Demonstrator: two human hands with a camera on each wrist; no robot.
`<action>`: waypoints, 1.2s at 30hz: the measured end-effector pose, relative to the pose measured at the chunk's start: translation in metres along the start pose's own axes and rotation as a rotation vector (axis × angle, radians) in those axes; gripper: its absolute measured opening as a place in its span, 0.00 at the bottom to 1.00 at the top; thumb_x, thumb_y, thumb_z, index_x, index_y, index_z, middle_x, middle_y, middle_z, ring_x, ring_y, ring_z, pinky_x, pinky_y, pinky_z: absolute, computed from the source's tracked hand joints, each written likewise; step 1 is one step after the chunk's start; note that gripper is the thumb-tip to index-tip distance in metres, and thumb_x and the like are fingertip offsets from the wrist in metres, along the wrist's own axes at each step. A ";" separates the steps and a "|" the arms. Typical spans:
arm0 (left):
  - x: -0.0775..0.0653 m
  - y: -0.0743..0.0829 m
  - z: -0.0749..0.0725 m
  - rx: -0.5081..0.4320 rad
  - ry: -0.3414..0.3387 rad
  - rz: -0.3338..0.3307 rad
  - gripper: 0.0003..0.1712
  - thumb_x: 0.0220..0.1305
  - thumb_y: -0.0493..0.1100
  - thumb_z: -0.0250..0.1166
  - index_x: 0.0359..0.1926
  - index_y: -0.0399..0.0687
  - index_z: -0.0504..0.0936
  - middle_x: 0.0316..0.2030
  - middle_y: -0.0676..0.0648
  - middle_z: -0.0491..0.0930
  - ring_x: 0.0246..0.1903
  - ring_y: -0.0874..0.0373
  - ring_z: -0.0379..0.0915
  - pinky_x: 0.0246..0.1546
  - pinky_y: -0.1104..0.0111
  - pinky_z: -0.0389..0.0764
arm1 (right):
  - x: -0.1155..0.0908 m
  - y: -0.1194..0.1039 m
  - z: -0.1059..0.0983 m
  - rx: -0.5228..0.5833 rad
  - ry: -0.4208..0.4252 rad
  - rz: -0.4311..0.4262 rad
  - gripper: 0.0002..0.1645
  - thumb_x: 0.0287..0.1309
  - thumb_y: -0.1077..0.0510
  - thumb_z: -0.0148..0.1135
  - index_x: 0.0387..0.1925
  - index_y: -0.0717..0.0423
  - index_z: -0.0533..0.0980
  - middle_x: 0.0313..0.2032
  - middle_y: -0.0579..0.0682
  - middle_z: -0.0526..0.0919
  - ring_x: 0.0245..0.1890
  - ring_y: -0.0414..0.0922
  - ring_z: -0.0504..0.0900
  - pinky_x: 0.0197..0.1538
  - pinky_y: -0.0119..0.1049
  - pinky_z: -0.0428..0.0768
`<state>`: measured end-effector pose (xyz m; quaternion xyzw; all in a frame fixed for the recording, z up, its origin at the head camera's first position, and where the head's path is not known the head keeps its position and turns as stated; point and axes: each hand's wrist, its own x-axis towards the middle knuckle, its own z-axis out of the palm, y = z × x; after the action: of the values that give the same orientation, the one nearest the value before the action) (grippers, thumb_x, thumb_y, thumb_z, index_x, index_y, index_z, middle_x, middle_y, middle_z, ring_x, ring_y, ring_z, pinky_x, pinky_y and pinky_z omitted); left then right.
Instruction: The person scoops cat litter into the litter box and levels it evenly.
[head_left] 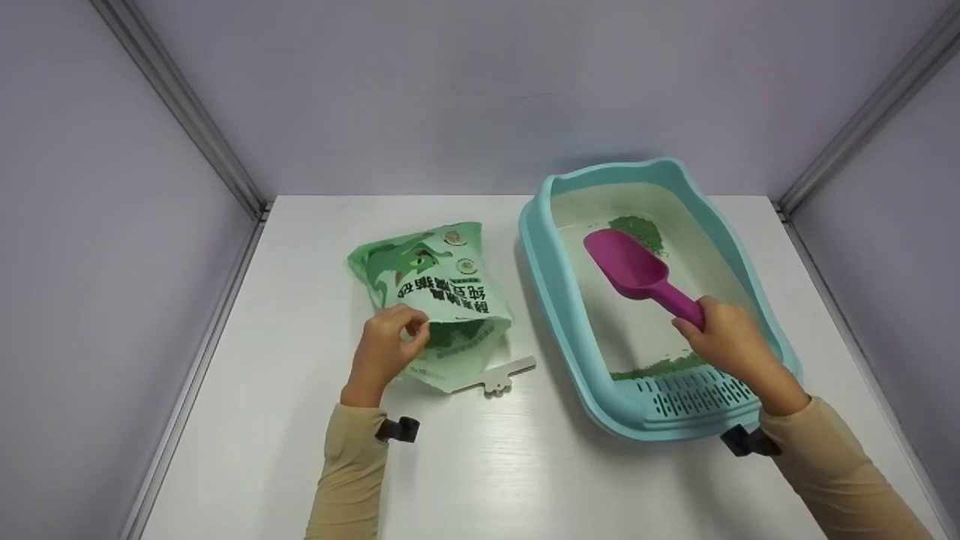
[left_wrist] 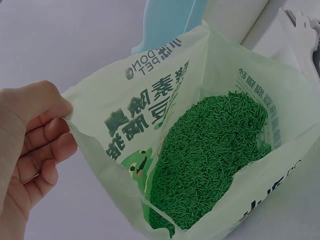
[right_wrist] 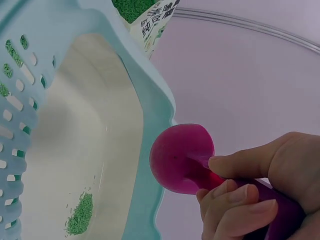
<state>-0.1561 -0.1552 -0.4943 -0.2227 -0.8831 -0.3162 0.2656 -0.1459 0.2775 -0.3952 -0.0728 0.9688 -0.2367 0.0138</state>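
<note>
My left hand (head_left: 386, 345) pinches the top edge of a pale green cat litter bag (head_left: 457, 292), holding its mouth apart. Inside the bag, green pellets (left_wrist: 215, 145) show in the left wrist view. My right hand (head_left: 727, 337) grips the handle of a magenta scoop (head_left: 630, 262) above a blue litter box (head_left: 555, 300). No pellets show in the scoop's bowl. On the box's pale floor lie a small heap of green pellets (head_left: 637, 231) at the far end and a strip of them beside the slotted ledge (head_left: 697, 394).
A light grey clip-like piece (head_left: 499, 379) lies on the white table (head_left: 480, 472) by the bag's near edge. Pale walls (head_left: 487, 97) enclose the table at the back and both sides. The litter box's raised rim stands right of the bag.
</note>
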 end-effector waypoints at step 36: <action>0.000 0.002 -0.002 0.013 -0.019 -0.021 0.03 0.56 0.32 0.67 0.29 0.43 0.82 0.23 0.46 0.80 0.25 0.58 0.76 0.28 0.67 0.78 | -0.018 -0.038 0.001 0.035 -0.071 -0.079 0.12 0.61 0.60 0.61 0.31 0.67 0.71 0.18 0.51 0.70 0.18 0.41 0.65 0.21 0.29 0.63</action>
<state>-0.1547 -0.1548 -0.4919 -0.2145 -0.8899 -0.3111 0.2555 -0.1229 0.2462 -0.3783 -0.1193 0.9598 -0.2511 0.0401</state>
